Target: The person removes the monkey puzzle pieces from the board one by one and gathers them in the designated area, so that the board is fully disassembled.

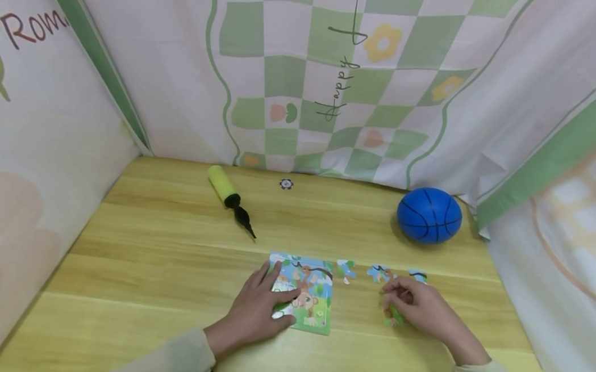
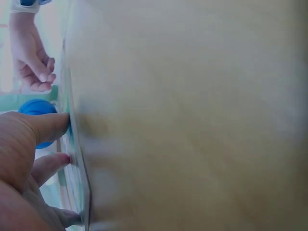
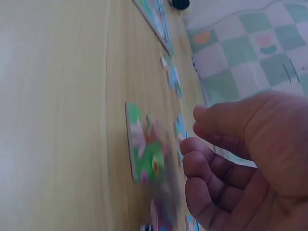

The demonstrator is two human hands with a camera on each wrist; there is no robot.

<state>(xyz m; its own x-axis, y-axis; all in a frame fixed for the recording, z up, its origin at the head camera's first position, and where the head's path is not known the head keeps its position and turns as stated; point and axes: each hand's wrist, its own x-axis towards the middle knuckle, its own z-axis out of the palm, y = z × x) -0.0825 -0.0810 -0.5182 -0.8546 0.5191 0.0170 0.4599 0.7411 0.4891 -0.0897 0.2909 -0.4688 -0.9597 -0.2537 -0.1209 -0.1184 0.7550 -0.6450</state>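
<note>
A square jigsaw puzzle (image 1: 313,319) with an animal picture lies on the table. My left hand (image 1: 256,308) rests on its left side with fingers spread. In the left wrist view, the fingertips (image 2: 60,122) press on the puzzle's face. To the right lie several loose puzzle pieces (image 1: 345,269). My right hand (image 1: 420,306) hovers over them, fingers loosely curled. A green-edged piece (image 3: 144,149) lies below the right hand in the right wrist view. A grey-brown blur hangs beside the fingertips there; I see nothing plainly gripped.
A blue ball (image 1: 429,216) with basketball lines sits at the back right. A yellow-green hand pump (image 1: 222,185) with a black nozzle lies at the back left. Near the back edge is a small black-and-white disc (image 1: 286,184). Printed curtains (image 1: 343,92) stand behind the table (image 1: 144,263).
</note>
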